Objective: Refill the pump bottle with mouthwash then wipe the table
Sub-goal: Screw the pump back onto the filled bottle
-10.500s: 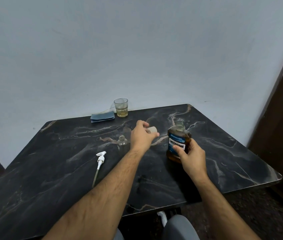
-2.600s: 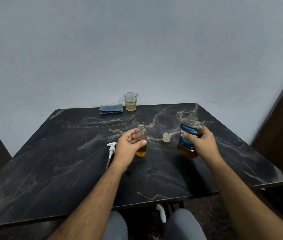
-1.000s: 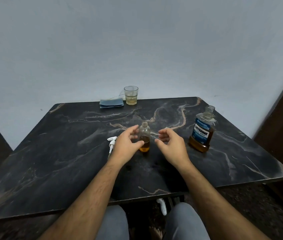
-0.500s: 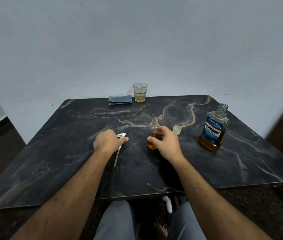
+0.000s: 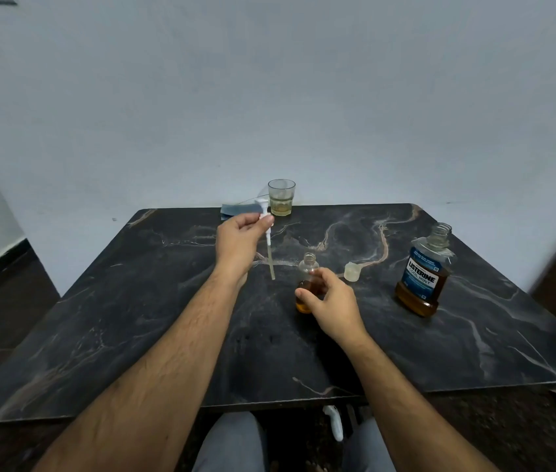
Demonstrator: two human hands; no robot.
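Pump lifted, bottle steadied

Nearest, right hand (image 5: 332,306) fingers wrapped on small pump bottle (image 5: 307,288), upright on dark table (image 5: 133,318), partly amber-filled. Beyond, left hand (image 5: 239,241) pinching white pump (image 5: 266,229), tube hanging. Farther right, uncapped mouthwash bottle (image 5: 423,272).

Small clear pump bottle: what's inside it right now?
The small clear glass pump bottle holds amber liquid in its lower part; the neck is open and empty, no pump fitted. The right hand wraps its front, hiding the exact liquid level. The left hand holds the white pump raised.
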